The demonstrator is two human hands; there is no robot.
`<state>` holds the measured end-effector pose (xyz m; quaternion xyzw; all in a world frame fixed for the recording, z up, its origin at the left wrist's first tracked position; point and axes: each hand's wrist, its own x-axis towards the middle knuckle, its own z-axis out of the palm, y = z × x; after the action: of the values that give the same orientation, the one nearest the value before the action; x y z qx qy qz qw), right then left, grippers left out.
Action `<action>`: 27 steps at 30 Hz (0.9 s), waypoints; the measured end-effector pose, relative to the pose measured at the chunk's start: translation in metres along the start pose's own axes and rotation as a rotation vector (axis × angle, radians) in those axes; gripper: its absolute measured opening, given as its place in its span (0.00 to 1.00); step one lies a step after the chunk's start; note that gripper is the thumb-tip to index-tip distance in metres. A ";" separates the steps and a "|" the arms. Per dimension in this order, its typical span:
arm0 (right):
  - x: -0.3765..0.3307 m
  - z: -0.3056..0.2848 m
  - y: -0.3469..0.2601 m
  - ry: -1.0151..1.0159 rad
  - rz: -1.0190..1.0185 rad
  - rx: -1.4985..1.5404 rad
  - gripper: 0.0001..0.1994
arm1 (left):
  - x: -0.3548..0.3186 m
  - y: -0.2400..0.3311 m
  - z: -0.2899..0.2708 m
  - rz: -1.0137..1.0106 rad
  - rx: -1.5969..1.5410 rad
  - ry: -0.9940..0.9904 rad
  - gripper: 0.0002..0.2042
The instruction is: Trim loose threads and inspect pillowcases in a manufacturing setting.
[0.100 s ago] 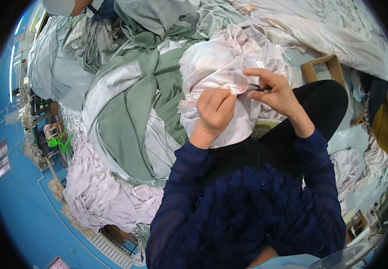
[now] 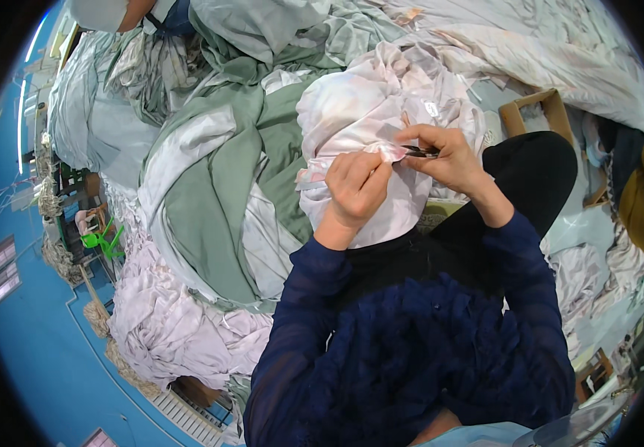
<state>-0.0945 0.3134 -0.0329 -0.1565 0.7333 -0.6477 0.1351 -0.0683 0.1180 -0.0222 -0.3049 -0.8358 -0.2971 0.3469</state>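
Item: pale pink-and-white cloth (image 2: 370,119), bunched in a rounded heap on my lap, directly ahead of my chest. One edge of it was drawn up into a narrow fold at the near side of the heap, between my two hands.

Left hand (image 2: 357,186): fingers curled together and pinched on that fold, knuckles toward me, resting against the near face of the cloth.

Right hand (image 2: 448,158): thumb and fingers closed around a small dark tool (image 2: 417,151), slim and metallic, its kind too small to make out. The tool's tip pointed left and met the fold just beside my left fingertips.

Sleeves: dark blue, textured, reaching to both wrists, just nearer me than the cloth.

Left of the cloth: a large pile of sage-green and white fabric (image 2: 218,186), touching the heap.

Lower left of the cloth, beyond the green pile: a mound of crumpled white fabric (image 2: 162,328) on a blue floor (image 2: 32,357).

Beyond and right of the cloth: more pale sheeting (image 2: 530,45), and a small wooden frame (image 2: 534,112) near the heap's right side.
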 end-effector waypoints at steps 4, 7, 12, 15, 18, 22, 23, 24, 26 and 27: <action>-0.005 -0.002 0.007 -0.007 0.024 -0.015 0.08 | 0.002 0.002 -0.001 0.032 -0.005 -0.040 0.09; -0.010 -0.003 0.009 0.002 0.028 -0.047 0.07 | 0.002 0.002 -0.002 0.055 -0.013 -0.074 0.09; -0.014 0.004 0.001 -0.011 0.079 0.102 0.06 | 0.002 0.002 -0.003 0.067 -0.022 -0.128 0.10; -0.017 0.007 0.006 0.053 0.003 -0.001 0.07 | 0.003 0.012 -0.005 0.030 0.020 -0.131 0.09; -0.020 0.006 0.007 0.142 -0.002 -0.082 0.08 | -0.007 0.051 -0.008 -0.316 -0.143 -0.149 0.05; -0.022 0.005 0.007 0.190 -0.143 -0.151 0.07 | -0.005 0.066 -0.002 -1.315 -0.985 -0.031 0.08; -0.023 0.006 0.007 0.204 -0.142 -0.114 0.08 | -0.003 0.066 -0.001 -1.645 -1.316 0.063 0.13; -0.024 0.005 0.007 0.200 -0.143 -0.114 0.08 | -0.006 0.058 0.002 -1.644 -1.415 0.099 0.16; -0.025 0.003 0.003 0.204 -0.134 -0.173 0.08 | -0.005 0.051 0.006 -1.707 -1.415 0.207 0.14; -0.027 0.002 0.004 0.205 -0.136 -0.177 0.08 | -0.004 0.049 0.008 -1.769 -1.412 0.312 0.13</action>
<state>-0.0699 0.3230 -0.0376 -0.1499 0.7852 -0.6009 0.0010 -0.0338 0.1539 -0.0154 0.3038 -0.3520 -0.8753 -0.1327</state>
